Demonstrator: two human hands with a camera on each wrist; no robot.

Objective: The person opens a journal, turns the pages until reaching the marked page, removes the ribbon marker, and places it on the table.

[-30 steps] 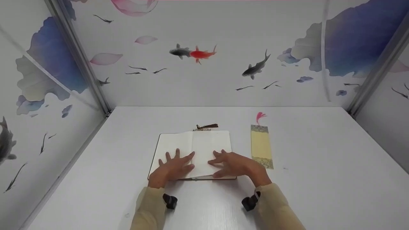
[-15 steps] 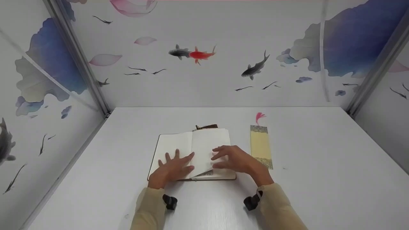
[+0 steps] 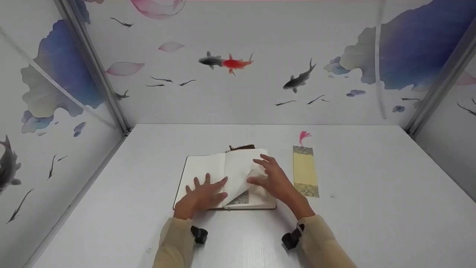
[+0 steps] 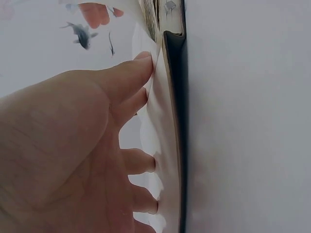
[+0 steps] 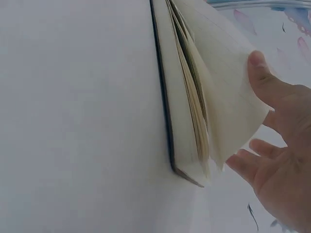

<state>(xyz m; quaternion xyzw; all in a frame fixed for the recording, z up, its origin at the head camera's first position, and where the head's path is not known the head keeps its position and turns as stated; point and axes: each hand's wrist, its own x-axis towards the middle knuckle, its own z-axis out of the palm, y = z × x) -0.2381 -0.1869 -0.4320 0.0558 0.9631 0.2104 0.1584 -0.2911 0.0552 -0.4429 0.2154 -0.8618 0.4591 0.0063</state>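
An open notebook (image 3: 200,162) with blank pages lies on the white table. My left hand (image 3: 202,195) rests on its left page with fingers spread; in the left wrist view the fingertips press the paper. My right hand (image 3: 277,178) holds a lifted right-hand page (image 3: 240,167) near its outer lower corner. The right wrist view has the thumb (image 5: 260,73) against the page's underside, with the other fingers partly hidden beyond it. Below the raised page shows a grey patterned corner (image 3: 241,198) of a flat piece, mostly hidden. A dark brown tassel (image 3: 243,147) sticks out past the notebook's top edge.
Right of the notebook lies a yellow bookmark (image 3: 305,169) with grey patterned ends and a pink tassel (image 3: 304,137). Walls printed with fish and petals enclose the white table (image 3: 364,178) at the back and sides.
My right hand has gone from resting on the right page to lifting its corner up and away, baring the grey patterned piece. My left hand has stayed in place.
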